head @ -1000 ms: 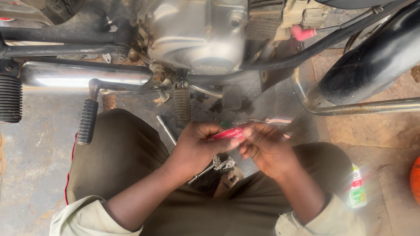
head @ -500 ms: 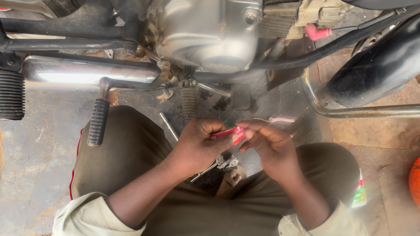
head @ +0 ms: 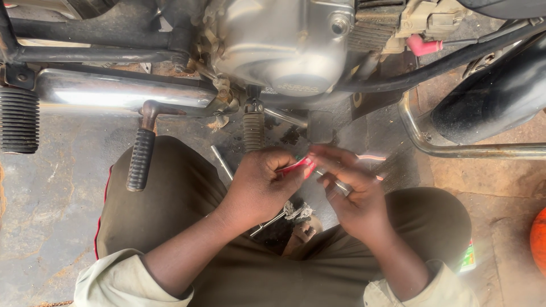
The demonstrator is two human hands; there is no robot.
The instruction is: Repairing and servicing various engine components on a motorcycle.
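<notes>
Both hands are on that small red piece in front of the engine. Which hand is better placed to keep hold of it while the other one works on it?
Probably the left hand. Its fingertips already pinch the small red piece, while the right hand only meets its end with open fingers, so it seems freer to work.

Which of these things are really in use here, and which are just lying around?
In hand:
- small red plastic piece, pinched by the left hand
- the right hand, fingertips at the same piece

Lying about:
- thin silver metal rod on the ground
- orange round object at the right edge
- black ribbed rubber footpeg
</notes>
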